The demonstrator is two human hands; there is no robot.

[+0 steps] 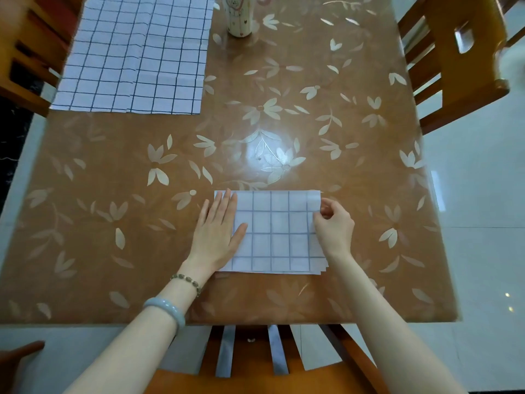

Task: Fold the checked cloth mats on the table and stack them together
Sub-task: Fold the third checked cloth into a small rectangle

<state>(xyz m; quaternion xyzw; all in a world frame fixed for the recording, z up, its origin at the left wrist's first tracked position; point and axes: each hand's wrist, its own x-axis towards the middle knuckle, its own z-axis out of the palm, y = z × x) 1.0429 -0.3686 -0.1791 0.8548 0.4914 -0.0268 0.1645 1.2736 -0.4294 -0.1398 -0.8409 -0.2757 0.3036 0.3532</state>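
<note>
A folded white mat with dark checks lies on the table near the front edge, several layers showing at its lower right corner. My left hand rests flat, fingers together, on the mat's left edge. My right hand pinches the mat's right edge near the upper corner. At the far left lies a second checked mat, spread out flat with creases, its left side hanging over the table edge.
The brown table has a glossy flower-patterned cover. A tall patterned cup stands at the back centre. Wooden chairs stand at the left, right and directly below me. The floor is pale tile.
</note>
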